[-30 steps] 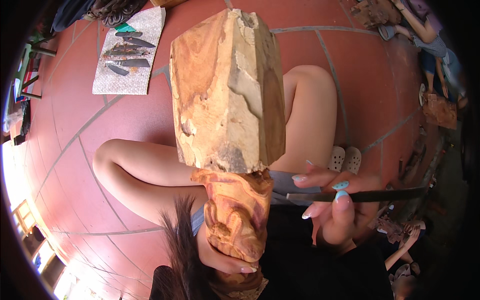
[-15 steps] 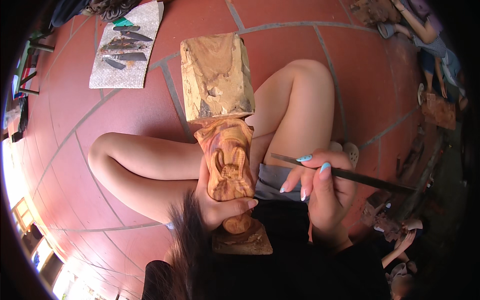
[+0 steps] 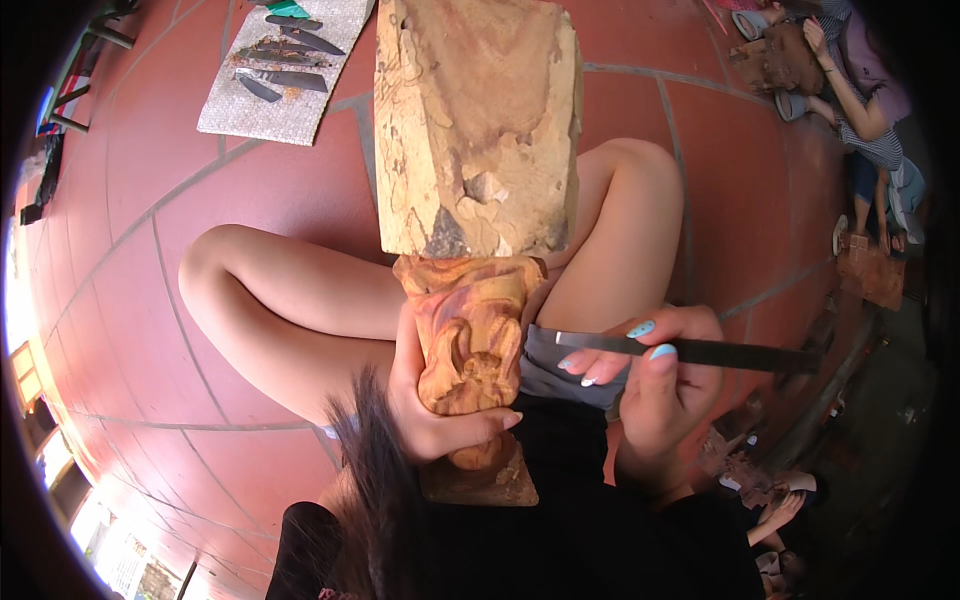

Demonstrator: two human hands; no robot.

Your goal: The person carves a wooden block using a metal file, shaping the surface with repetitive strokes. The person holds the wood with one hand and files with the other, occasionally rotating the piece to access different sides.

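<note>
1. Our left hand (image 3: 430, 430) grips the carved wood (image 3: 472, 290), centred, now tilted nearer our view.
2. Our right hand (image 3: 665, 385) grasps the dark tool (image 3: 748, 355), now leveller, tip apart right: carving seems paused.

A woodcarving workshop: partly carved wooden block (image 3: 470, 235), dark blades (image 3: 285, 80) on a white mat (image 3: 230, 115), red floor tiles (image 3: 135, 300)

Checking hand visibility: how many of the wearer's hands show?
2: the left hand around the carved wood, partly hidden by it; the right hand to its right, holding a flat dark tool.
</note>
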